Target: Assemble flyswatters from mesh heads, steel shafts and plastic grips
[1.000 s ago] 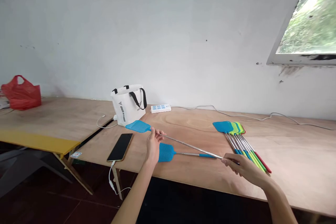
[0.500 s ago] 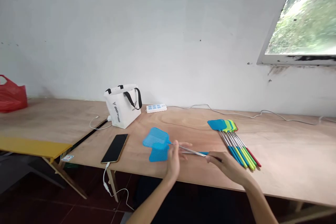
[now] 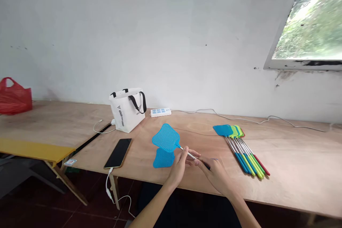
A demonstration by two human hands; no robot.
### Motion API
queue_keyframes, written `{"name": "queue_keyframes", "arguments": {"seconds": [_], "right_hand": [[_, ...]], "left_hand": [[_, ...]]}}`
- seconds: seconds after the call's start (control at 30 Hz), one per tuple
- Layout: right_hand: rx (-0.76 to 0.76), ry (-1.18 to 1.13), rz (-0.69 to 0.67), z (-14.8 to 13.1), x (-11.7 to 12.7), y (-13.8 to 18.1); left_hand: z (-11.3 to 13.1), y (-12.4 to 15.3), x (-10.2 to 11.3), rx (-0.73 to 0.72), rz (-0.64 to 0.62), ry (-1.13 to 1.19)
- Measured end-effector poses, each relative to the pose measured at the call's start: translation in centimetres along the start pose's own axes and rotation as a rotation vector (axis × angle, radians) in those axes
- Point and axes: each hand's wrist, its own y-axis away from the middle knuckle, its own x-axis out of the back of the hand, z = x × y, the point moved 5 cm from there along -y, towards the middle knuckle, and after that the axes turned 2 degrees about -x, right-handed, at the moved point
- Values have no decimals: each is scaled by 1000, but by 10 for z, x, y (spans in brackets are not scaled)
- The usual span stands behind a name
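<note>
Head view: at the frame's centre, just below the middle, the left hand (image 3: 179, 164) pinches the metal shaft of a blue fly swatter (image 3: 166, 138), fingers closed around it just behind the mesh head. The right hand (image 3: 213, 172) is closed on the handle end. A second blue swatter (image 3: 162, 158) lies on the counter (image 3: 294, 171) beneath. To the right lies a row of coloured swatters (image 3: 242, 148).

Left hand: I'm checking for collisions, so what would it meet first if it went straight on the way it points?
The left hand points up and away, so it would probably first meet the blue fly swatter head it holds by the rod; depth is unclear.
</note>
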Motion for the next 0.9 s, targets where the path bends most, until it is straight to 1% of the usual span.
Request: {"name": "queue_keyframes", "arguments": {"seconds": [0.17,0.3,0.37,0.43,0.5,0.6,0.67,0.73,0.9], "right_hand": [[-27,52,16,16,20,5],[-45,79,43,35,37,4],[-47,56,73,48,40,-1],[-42,37,128,62,37,-8],[-46,74,201,78,30,-13],[-59,249,319,98,17,-17],[-55,349,372,106,11,-17],[-16,398,369,109,6,-16],[173,454,221,103,-5,-16]], "left_hand": [[13,-5,8,-60,7,-15],[14,-12,25,-2,67,-4],[9,-14,30,56,36,-61],[0,-14,32,120,-36,-129],[-10,-12,33,185,-94,-180],[-22,-8,32,263,-165,-280],[-25,-5,28,283,-238,-379],[-24,-2,25,271,-305,-473],[-20,0,20,239,-398,-650]]}}
